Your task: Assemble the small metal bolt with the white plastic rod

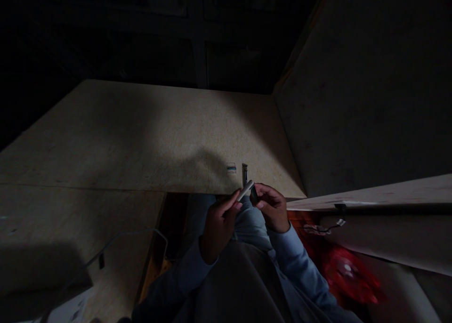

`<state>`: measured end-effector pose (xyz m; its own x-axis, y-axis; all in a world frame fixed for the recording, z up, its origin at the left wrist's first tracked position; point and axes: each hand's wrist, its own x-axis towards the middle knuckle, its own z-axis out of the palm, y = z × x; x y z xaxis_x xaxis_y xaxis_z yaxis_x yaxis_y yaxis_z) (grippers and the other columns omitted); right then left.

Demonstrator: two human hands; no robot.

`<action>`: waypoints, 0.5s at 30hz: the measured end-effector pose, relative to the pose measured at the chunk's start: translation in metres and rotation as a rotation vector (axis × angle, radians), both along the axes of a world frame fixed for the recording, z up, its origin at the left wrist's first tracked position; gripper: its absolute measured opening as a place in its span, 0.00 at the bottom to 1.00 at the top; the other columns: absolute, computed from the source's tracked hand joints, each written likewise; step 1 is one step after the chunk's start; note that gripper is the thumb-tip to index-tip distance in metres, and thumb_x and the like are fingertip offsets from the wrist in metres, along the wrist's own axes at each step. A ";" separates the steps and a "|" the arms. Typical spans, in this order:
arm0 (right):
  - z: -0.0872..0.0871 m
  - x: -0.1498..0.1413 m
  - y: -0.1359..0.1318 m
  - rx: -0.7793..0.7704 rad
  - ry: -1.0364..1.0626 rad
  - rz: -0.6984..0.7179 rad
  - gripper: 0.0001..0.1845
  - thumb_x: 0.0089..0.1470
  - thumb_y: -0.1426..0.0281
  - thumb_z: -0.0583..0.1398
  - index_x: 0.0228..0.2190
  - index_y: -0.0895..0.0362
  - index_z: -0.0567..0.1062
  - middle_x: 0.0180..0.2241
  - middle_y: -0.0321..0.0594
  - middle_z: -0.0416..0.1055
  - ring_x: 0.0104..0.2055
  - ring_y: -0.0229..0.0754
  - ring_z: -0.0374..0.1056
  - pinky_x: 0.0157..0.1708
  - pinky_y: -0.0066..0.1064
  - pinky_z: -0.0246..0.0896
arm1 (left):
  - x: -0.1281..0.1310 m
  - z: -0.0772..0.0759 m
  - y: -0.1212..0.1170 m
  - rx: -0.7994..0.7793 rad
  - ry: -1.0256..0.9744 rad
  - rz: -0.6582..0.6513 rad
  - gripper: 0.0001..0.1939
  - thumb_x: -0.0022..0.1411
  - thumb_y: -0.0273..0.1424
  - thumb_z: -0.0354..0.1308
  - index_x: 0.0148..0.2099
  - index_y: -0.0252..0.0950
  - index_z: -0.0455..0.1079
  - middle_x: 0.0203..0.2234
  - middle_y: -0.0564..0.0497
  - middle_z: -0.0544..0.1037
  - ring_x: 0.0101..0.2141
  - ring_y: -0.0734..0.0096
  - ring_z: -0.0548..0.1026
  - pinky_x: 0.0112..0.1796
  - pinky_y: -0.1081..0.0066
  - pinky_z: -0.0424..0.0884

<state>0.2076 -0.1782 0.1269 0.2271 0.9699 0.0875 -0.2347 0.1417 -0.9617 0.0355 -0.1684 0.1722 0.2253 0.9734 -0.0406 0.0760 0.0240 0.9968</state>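
In the dim head view, my left hand (pixel 219 225) is closed around a slim pale stick-like piece (pixel 246 190), which slants up to the right. My right hand (pixel 273 206) pinches a short dark narrow piece (pixel 254 194) whose top meets the pale piece's upper end. Whether the two are joined I cannot tell. Just beyond my fingers, near the tabletop's edge, lies a narrow dark object with a shiny side (pixel 245 172). To its left sits a small clear packet with a blue stripe (pixel 231 168).
The pale tabletop (pixel 183 120) stretches ahead, with a dark upright panel (pixel 370 87) on the right. A grey cable (pixel 123 232) crosses the left surface near a small black item (pixel 101 261). A red plastic bag (pixel 349 273) lies low at the right.
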 end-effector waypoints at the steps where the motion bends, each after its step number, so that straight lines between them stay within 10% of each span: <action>1: 0.001 -0.003 0.000 -0.001 0.042 -0.005 0.25 0.41 0.55 0.72 0.41 0.52 0.81 0.27 0.37 0.73 0.27 0.39 0.64 0.29 0.33 0.64 | 0.001 -0.001 0.000 0.008 0.003 0.008 0.16 0.63 0.32 0.59 0.52 0.39 0.79 0.45 0.45 0.83 0.41 0.61 0.81 0.47 0.66 0.74; 15: 0.000 -0.014 0.002 -0.007 0.150 -0.037 0.27 0.47 0.49 0.68 0.46 0.49 0.77 0.29 0.35 0.67 0.23 0.34 0.57 0.26 0.30 0.61 | 0.004 0.001 -0.007 -0.031 -0.067 -0.142 0.17 0.62 0.36 0.59 0.52 0.40 0.79 0.41 0.44 0.84 0.36 0.61 0.80 0.43 0.63 0.75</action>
<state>0.1938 -0.1760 0.1266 0.2728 0.9611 0.0434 -0.3704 0.1465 -0.9172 0.0392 -0.1749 0.1735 0.3634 0.9303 -0.0505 0.0145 0.0486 0.9987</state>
